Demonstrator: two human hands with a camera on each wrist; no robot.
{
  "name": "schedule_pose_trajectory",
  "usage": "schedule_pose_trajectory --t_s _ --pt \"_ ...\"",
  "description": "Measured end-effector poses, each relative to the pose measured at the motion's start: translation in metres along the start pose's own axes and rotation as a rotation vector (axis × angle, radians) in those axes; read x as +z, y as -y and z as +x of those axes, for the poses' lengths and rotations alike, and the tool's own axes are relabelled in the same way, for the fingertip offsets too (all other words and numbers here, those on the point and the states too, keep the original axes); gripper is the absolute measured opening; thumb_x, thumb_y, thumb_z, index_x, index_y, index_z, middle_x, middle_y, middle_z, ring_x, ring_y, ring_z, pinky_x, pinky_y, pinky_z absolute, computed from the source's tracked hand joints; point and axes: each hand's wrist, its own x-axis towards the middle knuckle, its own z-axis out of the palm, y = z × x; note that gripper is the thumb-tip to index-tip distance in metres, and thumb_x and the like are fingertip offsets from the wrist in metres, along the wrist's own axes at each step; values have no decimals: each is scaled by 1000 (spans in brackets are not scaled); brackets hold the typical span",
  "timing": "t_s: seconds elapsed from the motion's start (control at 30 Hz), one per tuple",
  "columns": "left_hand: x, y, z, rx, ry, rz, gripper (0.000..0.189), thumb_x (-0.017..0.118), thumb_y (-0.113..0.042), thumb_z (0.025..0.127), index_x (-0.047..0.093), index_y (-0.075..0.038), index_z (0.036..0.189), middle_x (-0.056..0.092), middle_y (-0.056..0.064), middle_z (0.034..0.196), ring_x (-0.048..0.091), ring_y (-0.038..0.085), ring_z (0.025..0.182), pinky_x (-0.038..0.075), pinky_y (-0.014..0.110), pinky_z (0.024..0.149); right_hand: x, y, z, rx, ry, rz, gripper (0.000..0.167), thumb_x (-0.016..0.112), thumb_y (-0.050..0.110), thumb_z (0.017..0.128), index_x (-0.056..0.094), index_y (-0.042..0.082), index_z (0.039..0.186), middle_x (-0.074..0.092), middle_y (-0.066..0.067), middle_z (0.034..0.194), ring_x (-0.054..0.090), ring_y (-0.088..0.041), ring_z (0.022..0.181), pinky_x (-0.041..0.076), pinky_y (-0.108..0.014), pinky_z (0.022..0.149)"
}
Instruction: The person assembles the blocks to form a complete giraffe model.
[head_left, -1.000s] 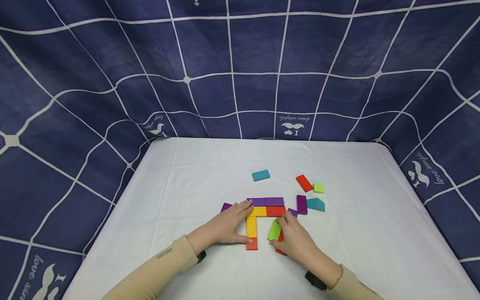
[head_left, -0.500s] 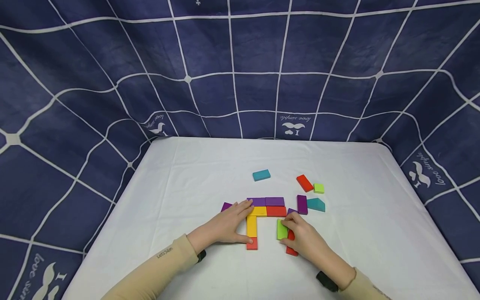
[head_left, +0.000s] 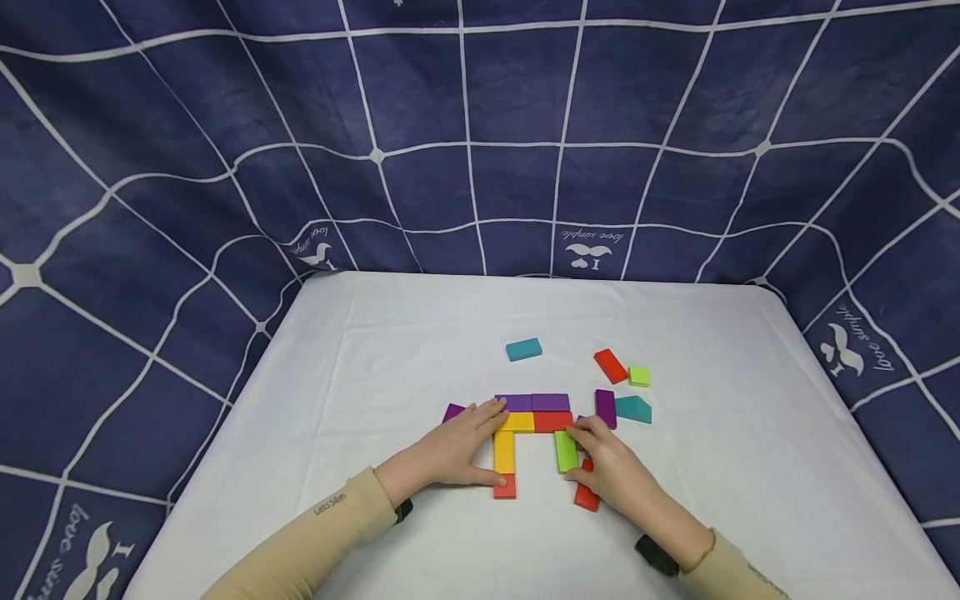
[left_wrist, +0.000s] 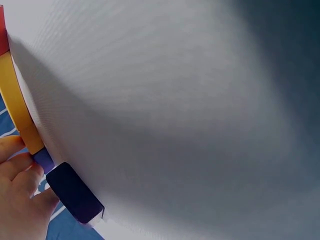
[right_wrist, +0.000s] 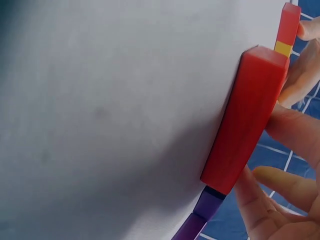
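In the head view, flat coloured blocks form a bracket shape: purple blocks (head_left: 551, 402) across the back, then a yellow (head_left: 519, 422) and a red block (head_left: 553, 422), with another yellow block (head_left: 504, 452) running down the left to a small red block (head_left: 505, 487). My left hand (head_left: 457, 450) rests on this left side, fingers extended at the back corner and thumb by the small red block. My right hand (head_left: 611, 462) pinches a green block (head_left: 566, 452) under the row's right end. A loose red block (right_wrist: 245, 120) beside that hand hides the green one in the right wrist view.
Farther back lie a teal block (head_left: 523, 349), a red block (head_left: 611, 366) and a small green block (head_left: 639, 377). Right of the row are a purple block (head_left: 605, 408) and a teal angled block (head_left: 633, 409). A purple block (left_wrist: 75, 192) lies beside my left hand.
My right hand has moved the green block right, straightened it and slid it up to the row's right end. The loose red block shifted right too. My left hand stays in place.
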Motion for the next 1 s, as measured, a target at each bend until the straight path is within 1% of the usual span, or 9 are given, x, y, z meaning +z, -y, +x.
schedule_pose_trajectory --t_s 0.17,0.43,0.6,0.7,0.8,0.9,1.0 --pt "0 0 0 -6 6 -1 101 62 -70 82 29 -9 156 19 5 166 18 21 153 20 41 124 0 -1 1 -2 20 -4 63 90 15 68 67 1 125 59 -12 130 64 -27 114 59 -36 87" --pt "-2 1 0 -10 13 0 101 62 -69 82 28 -10 156 18 5 166 18 20 153 19 41 125 -1 -1 3 12 43 -5 60 89 16 70 68 2 125 59 -13 134 61 -31 119 58 -38 89" --pt "-3 2 0 -7 12 -9 101 63 -68 82 28 -9 156 19 6 166 18 22 153 19 42 125 -2 -1 3 -4 42 -8 61 89 20 71 67 3 125 58 -13 135 61 -30 119 58 -38 88" --pt "-3 1 0 -7 17 -7 101 63 -69 82 28 -10 156 18 6 166 17 21 153 19 42 125 -5 -2 0 -12 26 -9 60 89 24 70 68 5 123 60 -10 129 62 -27 115 59 -37 88" --pt "-2 1 0 -6 17 1 101 62 -69 82 28 -10 156 18 5 166 18 21 153 19 41 125 -9 -2 -6 7 27 -7 56 91 27 68 70 6 116 61 -5 114 63 -20 102 60 -33 85" --pt "-1 1 0 -5 17 0 101 62 -70 82 28 -10 156 18 5 166 18 21 153 19 41 125 -11 -3 -13 63 77 -19 55 93 33 63 68 10 107 57 1 101 56 -11 90 60 -27 77" --pt "-1 1 0 1 11 -2 101 62 -69 82 28 -9 156 19 6 165 19 22 153 21 43 124 -12 -4 -21 104 148 -34 58 94 38 61 66 13 105 54 4 97 50 -7 86 58 -24 73"
